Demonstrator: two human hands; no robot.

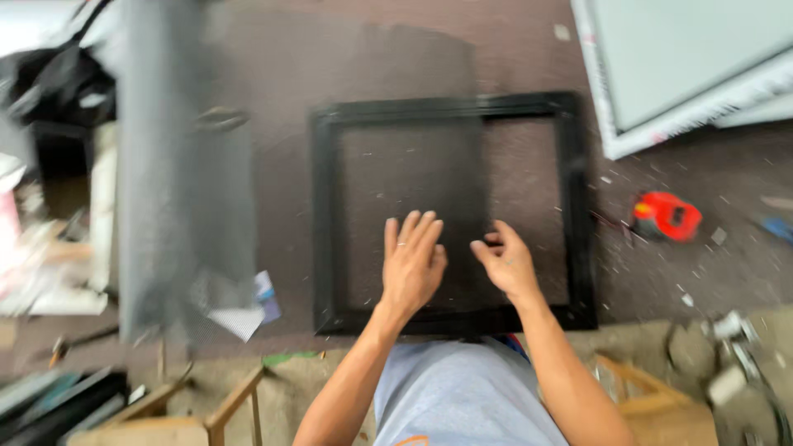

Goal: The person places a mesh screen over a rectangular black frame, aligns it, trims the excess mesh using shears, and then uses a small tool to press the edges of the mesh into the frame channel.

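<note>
A black rectangular frame (574, 206) lies flat on a dark brown work surface (281, 66). A sheet of dark mesh (413, 99) covers its left part and runs past its top edge. My left hand (411, 263) rests flat on the mesh inside the frame, fingers spread and pointing away from me. Just to its right, my right hand (504, 260) has its fingers curled at the mesh's right edge; whether it pinches the edge is hidden by blur.
A wide grey roll of mesh (178, 165) lies left of the frame. A red tape measure (667, 216) sits at the right. A white-framed panel (686, 74) fills the top right corner. Clutter lines the left edge, and wooden supports (235, 400) show below.
</note>
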